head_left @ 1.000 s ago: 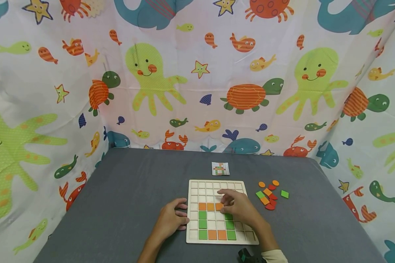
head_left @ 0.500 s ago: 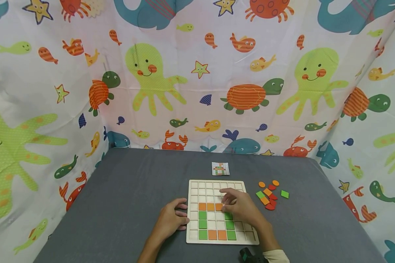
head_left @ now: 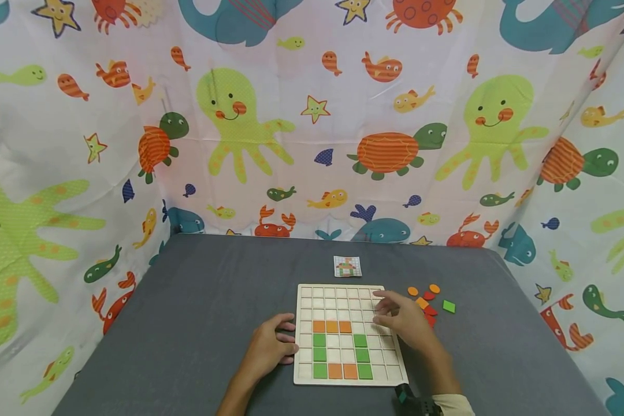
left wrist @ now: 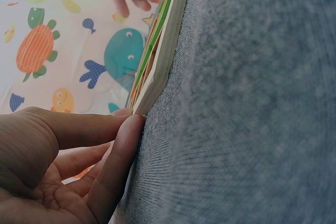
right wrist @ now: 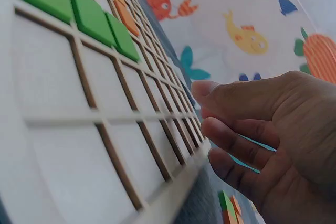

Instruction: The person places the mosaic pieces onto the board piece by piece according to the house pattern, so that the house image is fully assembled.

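Observation:
A pale wooden grid board [head_left: 385, 375] lies on the table, with several green square tiles [head_left: 319, 355] and orange square tiles [head_left: 331, 327] set in its cells. My left hand [head_left: 271, 341] is at the board's left edge, where thumb and fingertips touch its side in the left wrist view. Above the board's right edge, my right hand [head_left: 405, 318] hovers with fingers loosely bent and nothing between them. In the right wrist view, its fingertips are apart from the cells, and green tiles [right wrist: 94, 17] sit farther along the grid.
Right of the board lie loose pieces: orange discs [head_left: 434, 289], red pieces [head_left: 430, 311] and a green square [head_left: 449, 307], some hidden by my right hand. A small pattern card [head_left: 347, 266] lies beyond the board. A printed curtain [head_left: 312, 144] surrounds the grey table [head_left: 229, 277].
My right hand has drawn back rightward from the row of three orange tiles to the board's right edge, uncovering the third one. The left hand stays at the board's left edge.

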Tool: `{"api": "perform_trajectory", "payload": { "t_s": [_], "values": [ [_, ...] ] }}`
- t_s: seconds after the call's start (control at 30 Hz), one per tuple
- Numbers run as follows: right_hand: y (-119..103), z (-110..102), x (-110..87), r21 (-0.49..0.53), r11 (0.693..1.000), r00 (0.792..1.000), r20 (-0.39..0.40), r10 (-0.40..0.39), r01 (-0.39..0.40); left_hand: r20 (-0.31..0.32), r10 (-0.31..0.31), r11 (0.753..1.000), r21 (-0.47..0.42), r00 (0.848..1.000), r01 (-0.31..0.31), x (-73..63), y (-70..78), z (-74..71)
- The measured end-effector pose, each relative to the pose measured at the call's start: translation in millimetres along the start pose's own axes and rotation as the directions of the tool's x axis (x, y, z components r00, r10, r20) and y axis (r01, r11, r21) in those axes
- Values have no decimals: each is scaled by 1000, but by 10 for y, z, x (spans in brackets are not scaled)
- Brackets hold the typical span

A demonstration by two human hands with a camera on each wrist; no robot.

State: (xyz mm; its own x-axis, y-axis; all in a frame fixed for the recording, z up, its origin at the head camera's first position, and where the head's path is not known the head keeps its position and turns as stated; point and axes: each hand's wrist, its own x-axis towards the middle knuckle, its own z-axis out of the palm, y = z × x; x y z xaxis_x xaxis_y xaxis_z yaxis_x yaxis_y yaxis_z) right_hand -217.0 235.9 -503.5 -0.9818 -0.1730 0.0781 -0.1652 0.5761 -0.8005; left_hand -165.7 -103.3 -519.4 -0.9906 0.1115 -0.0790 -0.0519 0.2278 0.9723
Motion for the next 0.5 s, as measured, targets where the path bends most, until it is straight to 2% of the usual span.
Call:
{"api": "perform_trajectory", "payload": {
  "t_s": [0.2,0.33,0.5],
  "values": [
    [101,-160,-38,-55,995,994,-80,77,-82,10,1,1000,-12,1000,-1,7,7,5],
    [172,-266,-68,-80,994,991,-110,71,-80,9,-2,1000,-14,1000,2,16,7,9],
    [265,-379,-111,-35,997,991,-116,67,-72,5,-10,1000,-17,1000,10,9,-4,6]
  ]
}}
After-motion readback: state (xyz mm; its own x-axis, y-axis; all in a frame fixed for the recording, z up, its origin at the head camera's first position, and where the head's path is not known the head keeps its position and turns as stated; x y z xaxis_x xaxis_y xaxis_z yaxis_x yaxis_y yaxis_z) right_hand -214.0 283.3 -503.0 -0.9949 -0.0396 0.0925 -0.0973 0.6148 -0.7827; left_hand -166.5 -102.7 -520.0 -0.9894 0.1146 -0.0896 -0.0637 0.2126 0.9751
